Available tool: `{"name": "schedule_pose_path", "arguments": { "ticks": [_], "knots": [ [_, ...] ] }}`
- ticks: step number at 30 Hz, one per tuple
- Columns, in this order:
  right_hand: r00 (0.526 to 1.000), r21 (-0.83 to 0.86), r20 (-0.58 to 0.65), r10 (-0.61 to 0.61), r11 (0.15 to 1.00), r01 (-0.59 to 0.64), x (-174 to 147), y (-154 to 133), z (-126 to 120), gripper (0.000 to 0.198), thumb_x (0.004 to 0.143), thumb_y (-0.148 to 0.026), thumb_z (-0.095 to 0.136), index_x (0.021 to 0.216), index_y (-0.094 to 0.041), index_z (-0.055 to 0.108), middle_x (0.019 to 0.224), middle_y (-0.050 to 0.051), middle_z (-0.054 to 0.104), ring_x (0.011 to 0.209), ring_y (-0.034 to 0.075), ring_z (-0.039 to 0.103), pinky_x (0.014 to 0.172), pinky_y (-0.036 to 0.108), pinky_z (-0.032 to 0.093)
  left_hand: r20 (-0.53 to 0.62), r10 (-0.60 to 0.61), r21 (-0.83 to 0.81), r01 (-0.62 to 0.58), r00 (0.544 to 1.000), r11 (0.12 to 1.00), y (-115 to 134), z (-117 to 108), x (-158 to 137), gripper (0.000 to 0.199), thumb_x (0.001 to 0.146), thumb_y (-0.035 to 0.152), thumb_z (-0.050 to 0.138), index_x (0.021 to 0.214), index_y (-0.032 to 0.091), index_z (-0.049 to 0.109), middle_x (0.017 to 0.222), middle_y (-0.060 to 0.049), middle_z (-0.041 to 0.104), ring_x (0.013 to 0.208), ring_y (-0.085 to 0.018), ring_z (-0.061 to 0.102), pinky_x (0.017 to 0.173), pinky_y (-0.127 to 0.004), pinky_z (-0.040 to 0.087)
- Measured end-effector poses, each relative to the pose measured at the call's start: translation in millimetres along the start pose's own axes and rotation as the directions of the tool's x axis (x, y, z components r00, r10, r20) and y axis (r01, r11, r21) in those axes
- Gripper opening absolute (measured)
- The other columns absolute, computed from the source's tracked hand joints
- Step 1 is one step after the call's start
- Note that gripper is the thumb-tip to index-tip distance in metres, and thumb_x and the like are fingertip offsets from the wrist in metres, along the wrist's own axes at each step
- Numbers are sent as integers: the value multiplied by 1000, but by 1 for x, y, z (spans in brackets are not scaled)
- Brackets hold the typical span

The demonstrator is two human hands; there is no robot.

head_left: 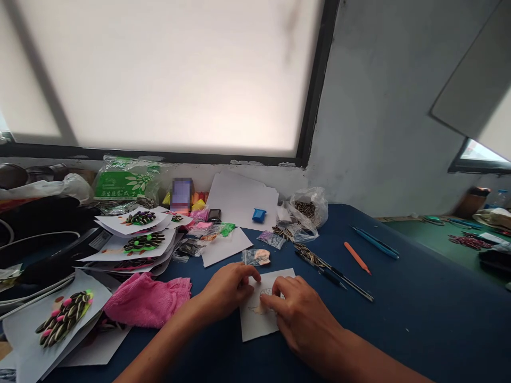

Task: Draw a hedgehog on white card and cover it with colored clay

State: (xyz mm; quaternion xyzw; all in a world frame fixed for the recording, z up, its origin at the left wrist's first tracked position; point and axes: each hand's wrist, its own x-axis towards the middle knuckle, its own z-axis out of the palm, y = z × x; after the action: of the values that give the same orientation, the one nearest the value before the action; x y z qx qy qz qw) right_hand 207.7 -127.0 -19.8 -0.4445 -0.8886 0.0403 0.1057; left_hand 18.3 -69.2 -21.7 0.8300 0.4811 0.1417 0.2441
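A small white sheet of paper [259,331] with a line drawing lies on the blue table before me. A thin patch of peach clay [259,309] covers part of the drawing. My right hand [301,311] bends over the sheet, its fingertips pressed down at the clay and hiding part of the drawing. On the sheet's upper left rests my left hand [227,287], fingers bent, with index finger and thumb apart. Just beyond the sheet, more peach clay [262,257] sits on a small clear bag.
Left are stacked cards [131,246] decorated with seeds, a card with pink dots [66,319] and a pink cloth [149,299]. Tweezers [339,274], an orange pen [357,258] and blue tweezers [375,242] lie right. Behind are bagged seeds [305,208] and a blue clay packet [259,215].
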Motion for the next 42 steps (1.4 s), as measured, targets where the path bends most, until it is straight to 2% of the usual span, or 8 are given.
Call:
{"name": "schedule_pose_path", "arguments": {
  "ticks": [7, 17, 24, 30, 34, 42],
  "knots": [
    [999, -51, 48, -12, 999, 14, 1, 1, 4, 26, 84, -8, 49, 98, -21, 66, 94, 6, 56, 81, 18, 47, 77, 33, 34, -3, -2, 3, 2, 1000, 1000, 0, 0, 0, 32, 78, 11, 51, 101, 23, 70, 82, 0, 63, 75, -17, 56, 66, -24, 41],
    [999, 9, -30, -19, 1000, 19, -1, 0, 2, 29, 82, -6, 49, 99, -22, 67, 94, 5, 56, 79, 17, 46, 76, 32, 34, -1, 6, 3, -6, 1000, 1000, -1, 0, 0, 32, 78, 10, 52, 100, 23, 71, 82, 0, 62, 71, -16, 54, 63, -23, 39],
    [998, -39, 14, -58, 998, 59, -2, -3, 7, 22, 83, -9, 50, 96, -20, 64, 94, 6, 56, 79, 18, 47, 76, 33, 34, -2, 11, 11, -11, 1000, 1000, -4, 2, 1, 32, 77, 11, 52, 101, 23, 70, 81, 0, 61, 71, -16, 55, 64, -24, 39],
    [998, 30, -35, -44, 999, 45, -3, -6, 1, 27, 81, -7, 50, 98, -21, 66, 96, 6, 57, 81, 18, 48, 76, 32, 35, -9, 12, 6, -12, 1000, 1000, -3, 1, 0, 33, 77, 10, 52, 100, 23, 71, 81, 0, 61, 70, -16, 54, 64, -24, 38],
    [997, 12, -15, -79, 997, 80, -3, -8, 3, 23, 78, -8, 51, 93, -20, 66, 95, 6, 57, 80, 18, 46, 75, 31, 34, -13, 15, -1, -15, 1000, 1000, -4, 2, 1, 32, 78, 11, 51, 101, 23, 71, 81, 0, 61, 71, -16, 54, 63, -23, 38],
    [993, 50, -2, -115, 992, 115, -6, -8, 12, 29, 77, -9, 51, 101, -19, 63, 99, 7, 56, 83, 19, 46, 76, 32, 35, -10, 3, -9, -3, 1000, 1000, -3, 2, 1, 33, 77, 8, 52, 101, 22, 71, 79, 1, 60, 70, -16, 54, 62, -22, 38]
  ]
}}
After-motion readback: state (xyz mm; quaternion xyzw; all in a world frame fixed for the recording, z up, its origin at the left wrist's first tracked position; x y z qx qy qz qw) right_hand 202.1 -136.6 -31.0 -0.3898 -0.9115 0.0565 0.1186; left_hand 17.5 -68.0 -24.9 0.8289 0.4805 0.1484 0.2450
